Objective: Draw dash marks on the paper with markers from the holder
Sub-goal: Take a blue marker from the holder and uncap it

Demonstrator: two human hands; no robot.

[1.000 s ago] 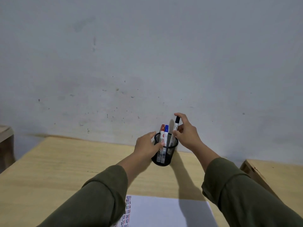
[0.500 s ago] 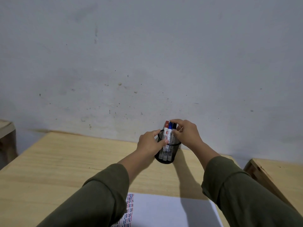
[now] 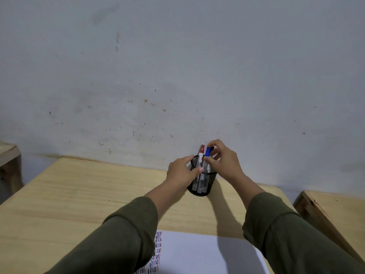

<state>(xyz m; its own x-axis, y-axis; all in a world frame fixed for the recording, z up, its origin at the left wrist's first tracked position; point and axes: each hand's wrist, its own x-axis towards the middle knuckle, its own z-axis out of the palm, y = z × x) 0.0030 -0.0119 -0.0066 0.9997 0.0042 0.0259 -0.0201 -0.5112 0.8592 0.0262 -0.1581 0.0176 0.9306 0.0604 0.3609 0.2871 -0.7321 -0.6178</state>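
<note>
- Left hand (image 3: 182, 171) clasps the black mesh holder (image 3: 201, 184), steadying it.
- Right hand (image 3: 222, 161) pinches the blue-capped marker (image 3: 207, 153); best lifted straight up, clear of the red-capped marker (image 3: 201, 153).

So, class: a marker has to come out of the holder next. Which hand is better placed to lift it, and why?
Probably the right hand: its fingers already pinch the blue marker at the cap. The left hand wraps the holder, steadying it on the table.

The holder (image 3: 201, 182) stands on the counter (image 3: 79, 194), close to the wall (image 3: 177, 66) behind it. Markers (image 3: 201, 155) stand in the holder. The paper (image 3: 197, 254) lies nearer, at the counter's front.
</note>
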